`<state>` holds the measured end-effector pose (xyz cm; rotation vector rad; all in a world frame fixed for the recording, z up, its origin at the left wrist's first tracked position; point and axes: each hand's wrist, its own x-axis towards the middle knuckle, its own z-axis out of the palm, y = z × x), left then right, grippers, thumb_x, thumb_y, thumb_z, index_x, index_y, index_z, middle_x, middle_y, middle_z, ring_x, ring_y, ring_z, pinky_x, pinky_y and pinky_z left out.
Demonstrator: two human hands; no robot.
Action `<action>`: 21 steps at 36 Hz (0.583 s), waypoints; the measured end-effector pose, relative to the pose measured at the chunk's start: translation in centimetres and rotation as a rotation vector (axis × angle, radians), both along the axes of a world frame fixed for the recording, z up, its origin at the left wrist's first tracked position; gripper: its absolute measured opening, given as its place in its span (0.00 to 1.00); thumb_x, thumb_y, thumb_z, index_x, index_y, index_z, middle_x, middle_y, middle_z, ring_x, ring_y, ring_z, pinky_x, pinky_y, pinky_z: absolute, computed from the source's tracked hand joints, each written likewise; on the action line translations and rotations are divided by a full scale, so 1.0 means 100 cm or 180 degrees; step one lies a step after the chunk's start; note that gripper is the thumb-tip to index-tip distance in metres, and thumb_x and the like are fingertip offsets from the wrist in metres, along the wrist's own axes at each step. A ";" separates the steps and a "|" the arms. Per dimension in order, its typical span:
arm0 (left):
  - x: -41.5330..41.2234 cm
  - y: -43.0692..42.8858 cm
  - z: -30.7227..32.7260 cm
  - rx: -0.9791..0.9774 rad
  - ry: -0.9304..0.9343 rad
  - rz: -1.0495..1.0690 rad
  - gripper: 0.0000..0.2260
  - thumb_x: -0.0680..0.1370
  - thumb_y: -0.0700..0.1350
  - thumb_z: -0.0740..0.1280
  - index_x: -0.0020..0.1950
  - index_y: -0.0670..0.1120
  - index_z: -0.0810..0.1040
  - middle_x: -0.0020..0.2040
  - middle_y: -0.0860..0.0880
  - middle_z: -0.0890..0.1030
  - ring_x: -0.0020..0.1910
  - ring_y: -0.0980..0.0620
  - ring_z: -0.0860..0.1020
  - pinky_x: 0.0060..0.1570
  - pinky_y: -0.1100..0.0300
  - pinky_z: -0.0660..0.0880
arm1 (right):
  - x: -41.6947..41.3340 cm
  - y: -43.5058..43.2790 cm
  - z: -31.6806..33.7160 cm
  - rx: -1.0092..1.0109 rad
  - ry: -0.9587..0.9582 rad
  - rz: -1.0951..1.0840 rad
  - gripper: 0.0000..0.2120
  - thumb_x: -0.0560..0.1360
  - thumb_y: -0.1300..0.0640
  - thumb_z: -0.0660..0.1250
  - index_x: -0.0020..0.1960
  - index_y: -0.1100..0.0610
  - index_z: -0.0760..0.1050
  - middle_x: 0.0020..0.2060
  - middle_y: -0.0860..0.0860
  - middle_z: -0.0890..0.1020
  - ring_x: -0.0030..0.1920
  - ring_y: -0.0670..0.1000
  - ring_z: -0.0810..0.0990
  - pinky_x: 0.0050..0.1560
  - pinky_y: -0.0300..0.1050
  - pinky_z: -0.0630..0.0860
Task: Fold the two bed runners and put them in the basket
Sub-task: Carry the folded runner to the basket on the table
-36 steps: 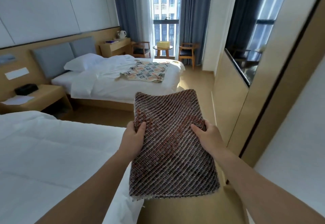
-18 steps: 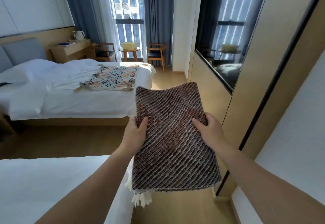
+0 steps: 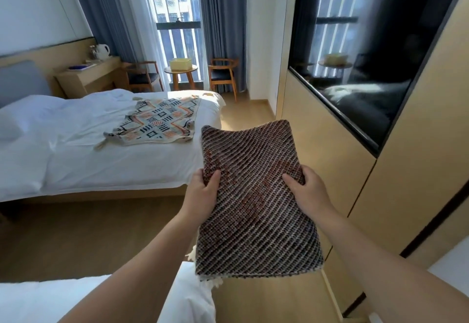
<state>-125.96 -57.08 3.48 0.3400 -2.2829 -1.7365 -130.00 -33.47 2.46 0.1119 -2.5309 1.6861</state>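
Note:
A folded brown-and-white woven bed runner (image 3: 253, 196) is held out flat in front of me. My left hand (image 3: 203, 192) grips its left edge and my right hand (image 3: 308, 190) grips its right edge, thumbs on top. White fringe hangs from its near edge. A second runner (image 3: 157, 123), cream with an orange and black geometric pattern, lies folded on the far bed (image 3: 76, 150). A yellow basket (image 3: 180, 64) stands on a small round table (image 3: 180, 72) by the window at the far end of the room.
The corner of a near white bed (image 3: 101, 297) is at the lower left. A wooden wall unit with a dark screen (image 3: 355, 89) lines the right side. Wooden floor (image 3: 76, 234) runs between the beds and along the unit. Two chairs (image 3: 223, 74) flank the table; a desk (image 3: 88, 76) holds a kettle.
My view has swung to the right and moved forward: the far bed, window and basket have shifted left and grown closer. Both hands keep the same grip on the brown runner.

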 end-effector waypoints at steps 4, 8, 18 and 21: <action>-0.054 -0.003 -0.007 -0.0013 -0.0041 0.0041 0.08 0.80 0.51 0.63 0.57 0.51 0.70 0.49 0.55 0.79 0.47 0.59 0.77 0.40 0.67 0.71 | -0.060 -0.005 -0.009 0.0010 -0.0010 0.0100 0.12 0.77 0.48 0.66 0.59 0.49 0.72 0.47 0.39 0.77 0.47 0.42 0.78 0.49 0.40 0.74; -0.122 -0.004 -0.017 -0.0001 -0.0135 0.0110 0.12 0.79 0.54 0.64 0.59 0.50 0.71 0.52 0.52 0.80 0.51 0.52 0.79 0.52 0.54 0.76 | -0.133 -0.007 -0.017 0.0002 -0.0004 0.0178 0.10 0.77 0.48 0.66 0.58 0.47 0.72 0.46 0.38 0.78 0.46 0.40 0.78 0.47 0.39 0.75; -0.295 0.014 -0.012 -0.0223 -0.0297 0.0427 0.14 0.77 0.57 0.65 0.58 0.51 0.70 0.52 0.51 0.79 0.52 0.50 0.78 0.59 0.47 0.74 | -0.318 0.004 -0.010 -0.0031 -0.0134 0.0359 0.11 0.78 0.47 0.66 0.59 0.49 0.73 0.48 0.40 0.79 0.47 0.42 0.79 0.49 0.42 0.77; -0.337 0.019 -0.007 -0.0219 -0.0191 0.0486 0.12 0.78 0.53 0.65 0.58 0.49 0.71 0.52 0.50 0.80 0.51 0.50 0.79 0.55 0.52 0.75 | -0.363 0.005 -0.006 -0.0034 -0.0137 0.0374 0.12 0.77 0.47 0.65 0.59 0.49 0.73 0.48 0.42 0.80 0.47 0.43 0.79 0.48 0.42 0.76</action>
